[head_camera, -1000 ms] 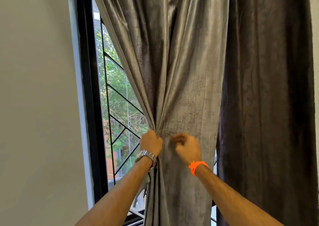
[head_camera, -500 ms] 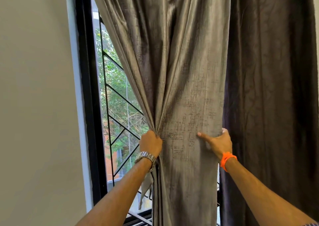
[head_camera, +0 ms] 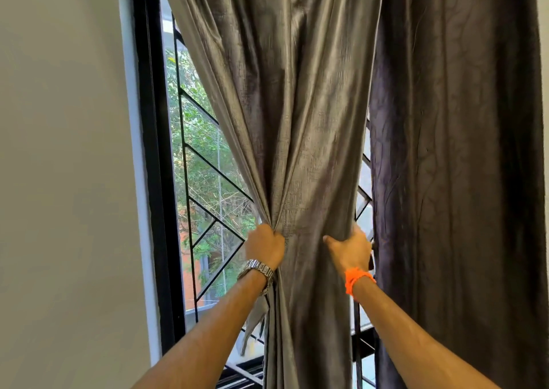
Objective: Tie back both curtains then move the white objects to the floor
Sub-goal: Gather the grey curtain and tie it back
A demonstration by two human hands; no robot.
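A shiny grey curtain (head_camera: 300,106) hangs in front of me, gathered at waist height. My left hand (head_camera: 265,247), with a metal watch on the wrist, is shut on its bunched left edge. My right hand (head_camera: 350,247), with an orange band on the wrist, grips the curtain's right edge, fingers wrapped behind the cloth. A narrow strip of the same cloth (head_camera: 252,326) dangles below my left wrist. A second, darker curtain (head_camera: 457,180) hangs loose on the right. No white objects are in view.
Behind the curtains is a black-framed window (head_camera: 154,151) with a black metal grille (head_camera: 208,192) and green trees outside. A plain beige wall (head_camera: 59,180) fills the left side. A slit of window shows between the two curtains.
My right hand moved from beside the left hand out to the grey curtain's right edge and took hold of it, then pulled it left, opening a gap. My left hand kept its grip.
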